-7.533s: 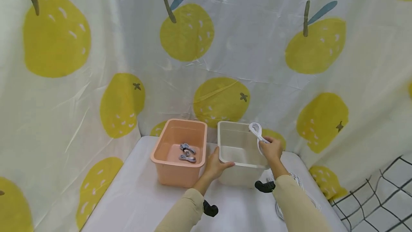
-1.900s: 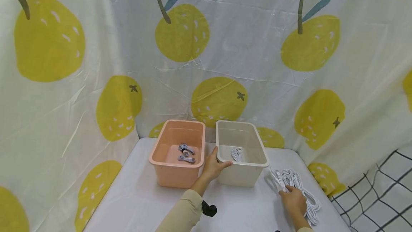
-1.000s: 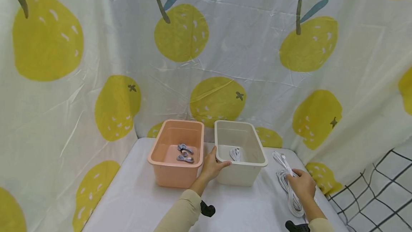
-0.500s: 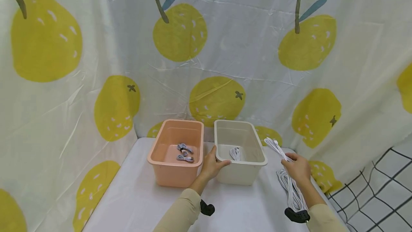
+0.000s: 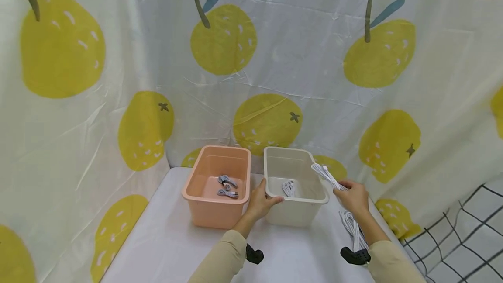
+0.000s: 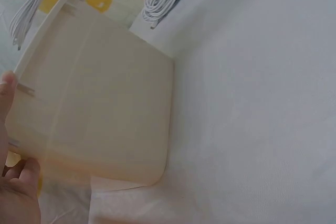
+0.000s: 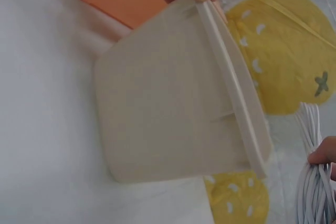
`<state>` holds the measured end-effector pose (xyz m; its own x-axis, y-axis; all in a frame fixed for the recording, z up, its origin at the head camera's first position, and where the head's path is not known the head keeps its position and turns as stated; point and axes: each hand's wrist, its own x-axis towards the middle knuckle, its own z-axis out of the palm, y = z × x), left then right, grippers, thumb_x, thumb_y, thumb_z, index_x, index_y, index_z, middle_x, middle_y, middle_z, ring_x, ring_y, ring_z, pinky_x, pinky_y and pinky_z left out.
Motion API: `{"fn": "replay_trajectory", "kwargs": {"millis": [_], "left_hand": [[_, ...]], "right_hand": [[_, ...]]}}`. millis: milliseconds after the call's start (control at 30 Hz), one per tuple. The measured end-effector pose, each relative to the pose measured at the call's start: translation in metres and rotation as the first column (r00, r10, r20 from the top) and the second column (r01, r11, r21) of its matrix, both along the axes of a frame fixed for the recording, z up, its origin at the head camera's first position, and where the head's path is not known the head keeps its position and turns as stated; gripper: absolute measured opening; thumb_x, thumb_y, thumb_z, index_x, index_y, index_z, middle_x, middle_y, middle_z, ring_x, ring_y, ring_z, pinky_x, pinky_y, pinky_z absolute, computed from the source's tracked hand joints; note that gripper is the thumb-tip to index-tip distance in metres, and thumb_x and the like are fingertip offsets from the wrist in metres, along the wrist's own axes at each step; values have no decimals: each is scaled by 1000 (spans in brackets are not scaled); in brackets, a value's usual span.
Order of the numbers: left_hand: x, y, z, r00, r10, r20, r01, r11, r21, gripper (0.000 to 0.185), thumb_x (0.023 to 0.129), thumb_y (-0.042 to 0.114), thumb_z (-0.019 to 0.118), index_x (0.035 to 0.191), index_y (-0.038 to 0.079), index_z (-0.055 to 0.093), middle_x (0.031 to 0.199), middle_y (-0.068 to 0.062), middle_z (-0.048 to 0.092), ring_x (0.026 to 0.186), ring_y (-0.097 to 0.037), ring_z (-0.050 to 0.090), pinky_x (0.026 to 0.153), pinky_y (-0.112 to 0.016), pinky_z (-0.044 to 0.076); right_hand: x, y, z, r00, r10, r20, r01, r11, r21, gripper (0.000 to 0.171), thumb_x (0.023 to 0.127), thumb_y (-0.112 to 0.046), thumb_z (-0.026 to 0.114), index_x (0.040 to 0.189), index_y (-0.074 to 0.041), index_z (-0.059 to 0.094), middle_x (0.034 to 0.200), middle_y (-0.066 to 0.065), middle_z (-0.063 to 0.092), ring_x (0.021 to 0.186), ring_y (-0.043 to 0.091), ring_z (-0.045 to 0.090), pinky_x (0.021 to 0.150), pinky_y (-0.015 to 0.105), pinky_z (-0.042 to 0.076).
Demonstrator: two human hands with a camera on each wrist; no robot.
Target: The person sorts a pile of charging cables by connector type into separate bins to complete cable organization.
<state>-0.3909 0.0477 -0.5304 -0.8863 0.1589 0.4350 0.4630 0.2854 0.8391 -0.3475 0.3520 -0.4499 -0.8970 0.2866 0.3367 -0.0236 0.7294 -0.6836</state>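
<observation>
My left hand grips the near left corner of the cream bin, its thumb over the rim in the left wrist view. Inside this bin lies one white cable bundle. My right hand pinches a second coiled white cable just beyond the bin's right rim, its looped end reaching the rim in the head view. The right wrist view shows the thumb pressed across the middle of the coil. Below the right hand, more white cable lies on the table, partly hidden by the wrist mount.
Left of the cream bin stands a peach bin holding several grey cable bundles. Both bins sit on a white-covered table. A fruit-print curtain hangs behind, and a black-lined grid cloth lies at the right.
The earlier white cable held over the cream bin now lies inside it. My right hand has lifted another from the pile and carried it up and left. The left hand keeps its hold.
</observation>
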Motion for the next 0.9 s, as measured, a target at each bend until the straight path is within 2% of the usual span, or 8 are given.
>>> {"fn": "replay_trajectory", "kwargs": {"millis": [167, 433, 500, 767, 833, 900], "left_hand": [[-1, 1, -3, 1000, 7, 22, -6, 1000, -8, 74, 82, 24, 91, 141, 6, 52, 111, -8, 69, 99, -24, 67, 81, -33, 55], [-2, 0, -1, 1000, 13, 18, -13, 1000, -7, 76, 81, 24, 91, 144, 7, 51, 110, -9, 68, 97, -23, 65, 80, -33, 54], [0, 0, 0, 999, 17, 34, -16, 1000, -7, 76, 82, 24, 91, 144, 8, 52, 109, -7, 68, 97, -20, 65, 80, -32, 54], [0, 0, 0, 1000, 25, 14, -25, 999, -29, 73, 82, 25, 91, 142, 8, 52, 108, -5, 68, 93, -15, 63, 78, -30, 54], [0, 0, 0, 1000, 22, 5, -21, 999, -24, 73, 82, 23, 91, 142, 6, 52, 108, -5, 68, 93, -15, 63, 77, -30, 53], [1, 1, -1, 1000, 16, 7, -16, 1000, -13, 72, 82, 21, 91, 142, 6, 52, 108, -5, 68, 93, -16, 64, 76, -30, 54]], "right_hand": [[-8, -15, 2, 1000, 21, 15, -21, 1000, -13, 36, 87, -16, 75, 117, 3, 75, 113, 23, 72, 108, 42, 63, 88, 48, 48], [-29, -45, 5, 998, 57, -12, -58, 995, -77, 37, 83, -12, 76, 117, 2, 76, 110, 21, 74, 100, 37, 63, 75, 37, 48], [-33, -52, 4, 998, 62, -7, -63, 995, -83, 36, 83, -12, 77, 116, 3, 76, 110, 20, 74, 99, 36, 63, 75, 37, 47], [-55, -73, 3, 999, 35, 16, -34, 997, -66, 34, 84, -14, 75, 113, 4, 74, 107, 20, 73, 93, 37, 64, 72, 41, 47], [-62, -78, 3, 999, 28, 26, -26, 996, -87, 35, 84, -15, 74, 114, 3, 74, 109, 20, 73, 95, 37, 64, 75, 41, 48], [-68, -83, 2, 996, 67, 52, -57, 985, -161, 40, 88, -18, 74, 121, 4, 72, 117, 22, 71, 102, 38, 63, 82, 42, 50]]}}
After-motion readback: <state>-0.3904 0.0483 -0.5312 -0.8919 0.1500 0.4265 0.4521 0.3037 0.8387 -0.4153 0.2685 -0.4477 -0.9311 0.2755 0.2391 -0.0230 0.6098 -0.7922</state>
